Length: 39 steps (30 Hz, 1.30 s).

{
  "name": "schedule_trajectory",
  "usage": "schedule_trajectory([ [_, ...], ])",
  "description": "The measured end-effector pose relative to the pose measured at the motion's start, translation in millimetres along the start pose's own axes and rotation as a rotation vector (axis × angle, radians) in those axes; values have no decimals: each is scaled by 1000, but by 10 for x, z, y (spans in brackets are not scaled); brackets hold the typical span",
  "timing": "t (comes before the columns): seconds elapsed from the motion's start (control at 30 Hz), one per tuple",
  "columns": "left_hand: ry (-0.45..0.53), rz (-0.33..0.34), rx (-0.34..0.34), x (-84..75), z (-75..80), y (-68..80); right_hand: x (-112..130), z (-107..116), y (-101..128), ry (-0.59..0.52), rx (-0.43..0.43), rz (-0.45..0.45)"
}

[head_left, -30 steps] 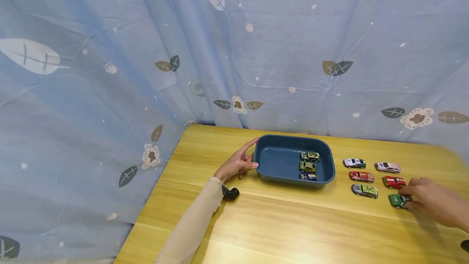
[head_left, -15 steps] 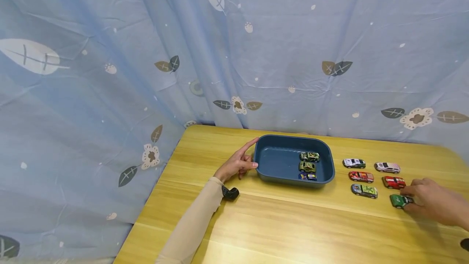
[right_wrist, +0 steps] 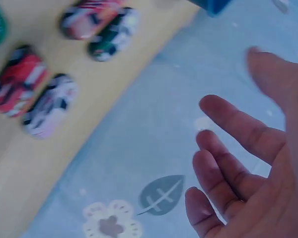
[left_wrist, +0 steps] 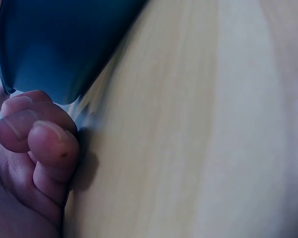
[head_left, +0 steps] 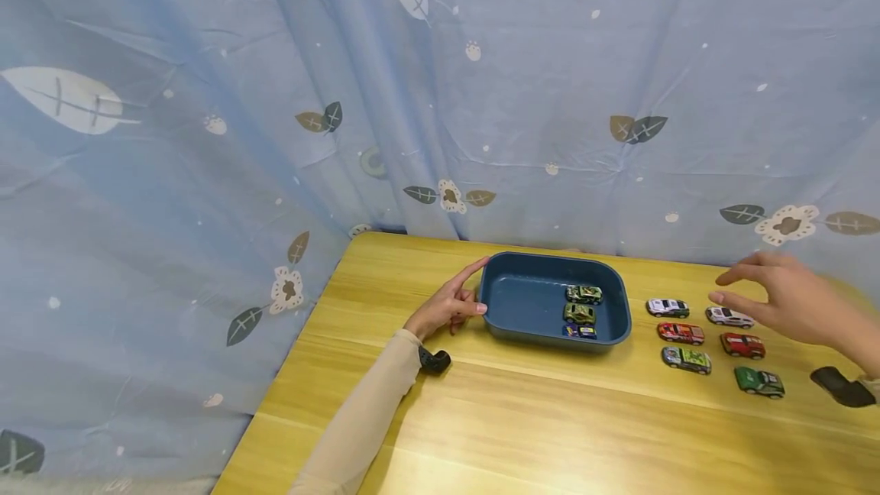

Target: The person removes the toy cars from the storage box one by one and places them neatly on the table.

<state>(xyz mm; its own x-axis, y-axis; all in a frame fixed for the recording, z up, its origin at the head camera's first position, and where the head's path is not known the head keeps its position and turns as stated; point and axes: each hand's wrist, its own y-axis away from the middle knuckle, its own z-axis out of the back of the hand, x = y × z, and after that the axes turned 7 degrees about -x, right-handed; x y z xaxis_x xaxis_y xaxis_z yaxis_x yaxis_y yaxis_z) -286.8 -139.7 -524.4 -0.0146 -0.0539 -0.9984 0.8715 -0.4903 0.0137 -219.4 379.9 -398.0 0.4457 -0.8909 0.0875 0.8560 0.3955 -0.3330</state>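
Head view: mid-frame, the left hand [head_left: 445,308] touches the blue tray [head_left: 525,305], whether gripping I cannot tell; at right, the right hand [head_left: 791,298], loosely spread, unladen, is near a pale toy car [head_left: 729,318]; left wrist view: curled fingers [left_wrist: 54,146], left; right wrist view: toy car, left.

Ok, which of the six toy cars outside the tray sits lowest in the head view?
The green car, at the bottom of the right column. The patterned car ending the left column comes next lowest, and every other one sits higher.

Table [head_left: 536,411] in all three views
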Motion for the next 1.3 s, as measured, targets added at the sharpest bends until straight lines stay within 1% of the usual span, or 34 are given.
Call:
schedule_trajectory([
  [0.07,0,-1,0,-5,-3,1,37,1,-108,-22,-25,-15],
  [0.17,1,-4,5,-11,-7,2,86,-43,-231,-49,-63,-2],
  [0.3,11,-17,12,-13,5,10,163,-138,-358,-100,-70,26],
  [0.6,20,-10,19,-14,2,13,328,-352,-597,-215,-39,51],
  [0.77,26,-10,21,-15,6,15,484,-539,-725,-309,9,33],
  [0.87,19,-10,23,-18,0,19,564,-659,-769,-345,46,28],
  [1.03,19,-6,29,-26,-13,25,655,-826,-812,-311,71,56],
  [1.3,2,-3,11,-15,-12,26,705,-1006,-877,-134,97,99],
])
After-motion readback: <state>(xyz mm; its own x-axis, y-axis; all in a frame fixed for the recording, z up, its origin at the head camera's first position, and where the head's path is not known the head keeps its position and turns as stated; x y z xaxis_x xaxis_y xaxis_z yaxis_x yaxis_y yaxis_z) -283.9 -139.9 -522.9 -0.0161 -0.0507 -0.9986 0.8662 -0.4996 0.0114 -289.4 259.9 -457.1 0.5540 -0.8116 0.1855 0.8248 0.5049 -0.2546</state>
